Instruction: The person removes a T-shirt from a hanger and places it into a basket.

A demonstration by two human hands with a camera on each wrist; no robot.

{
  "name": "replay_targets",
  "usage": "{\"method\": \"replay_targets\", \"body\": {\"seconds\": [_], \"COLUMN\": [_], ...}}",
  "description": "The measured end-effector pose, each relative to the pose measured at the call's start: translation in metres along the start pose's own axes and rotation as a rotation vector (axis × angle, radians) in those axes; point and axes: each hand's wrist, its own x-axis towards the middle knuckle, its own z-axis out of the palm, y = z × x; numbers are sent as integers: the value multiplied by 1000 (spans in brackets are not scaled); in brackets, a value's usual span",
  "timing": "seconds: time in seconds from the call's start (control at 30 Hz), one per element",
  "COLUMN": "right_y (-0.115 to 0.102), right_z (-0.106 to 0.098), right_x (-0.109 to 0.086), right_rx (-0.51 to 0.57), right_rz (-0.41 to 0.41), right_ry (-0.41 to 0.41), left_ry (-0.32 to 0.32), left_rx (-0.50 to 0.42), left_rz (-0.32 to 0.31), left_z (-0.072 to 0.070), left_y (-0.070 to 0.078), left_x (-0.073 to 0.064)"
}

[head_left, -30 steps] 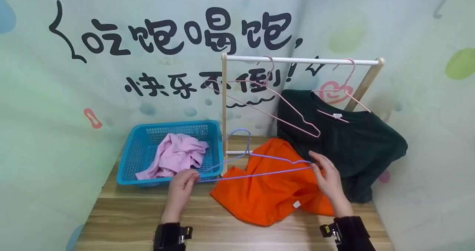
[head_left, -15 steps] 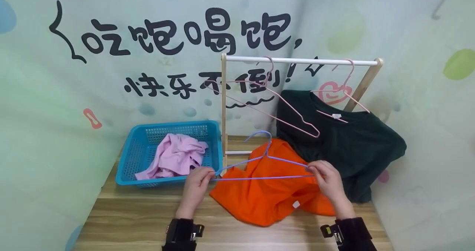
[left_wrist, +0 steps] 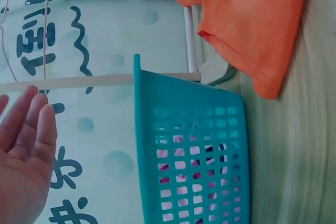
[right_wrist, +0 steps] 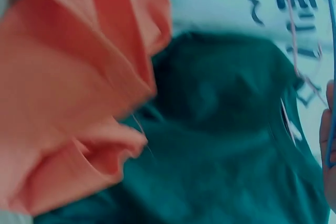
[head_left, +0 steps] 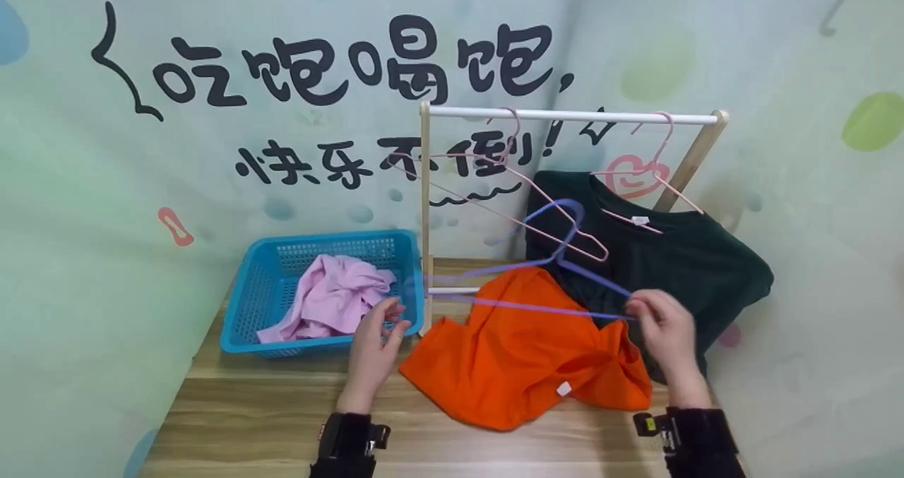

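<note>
My right hand [head_left: 664,333] grips one end of a thin violet-blue clothes hanger [head_left: 531,308], held tilted above the orange garment [head_left: 515,365]. Its hook points up, and its far end is blurred. My left hand [head_left: 374,351] holds nothing; it hovers in front of the basket's right corner with fingers apart. In the left wrist view that same hand [left_wrist: 26,156] shows an open palm beside the basket. At the right wrist view's edge, part of the right hand [right_wrist: 328,182] shows against the hanger [right_wrist: 333,51]. The orange garment lies rumpled on the table with a small white tag.
A blue plastic basket [head_left: 236,344] holds a crumpled lilac cloth [head_left: 342,291]. Behind stands a wooden rack with a white rail [head_left: 579,116]. A bare pink hanger [head_left: 518,125] hangs there, and a dark green shirt [head_left: 696,273] hangs on another at the right.
Both hands gripped the hanger half a second ago; the left has let go. The right hand has carried it up and to the right. More of the orange garment's right end shows.
</note>
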Motion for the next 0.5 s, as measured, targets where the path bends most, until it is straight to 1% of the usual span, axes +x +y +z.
{"method": "replay_targets", "body": {"seconds": [0.07, 0.13, 0.23, 0.3, 0.37, 0.43, 0.5], "right_y": [4, 8, 13, 16, 17, 19, 20], "right_z": [-11, -23, -37, -44, -49, -53, -55], "right_x": [7, 13, 19, 21, 24, 26, 29], "right_rx": [-15, -34, -52, -50, -52, -57, -75], "right_rz": [43, 111, 241, 345, 430, 489, 532], "right_ry": [67, 137, 232, 290, 330, 355, 359], "left_ry": [-7, -19, -47, -71, -92, -106, -117], "left_rx": [5, 17, 32, 39, 43, 49, 58], "left_rz": [-16, -20, -35, -46, -51, -52, -47], "left_z": [0, 0, 2, 4, 6, 9, 11], "left_y": [-1, -3, -4, -4, -4, -5, -5], "left_x": [-3, -5, -10, -13, -15, -17, -19]}}
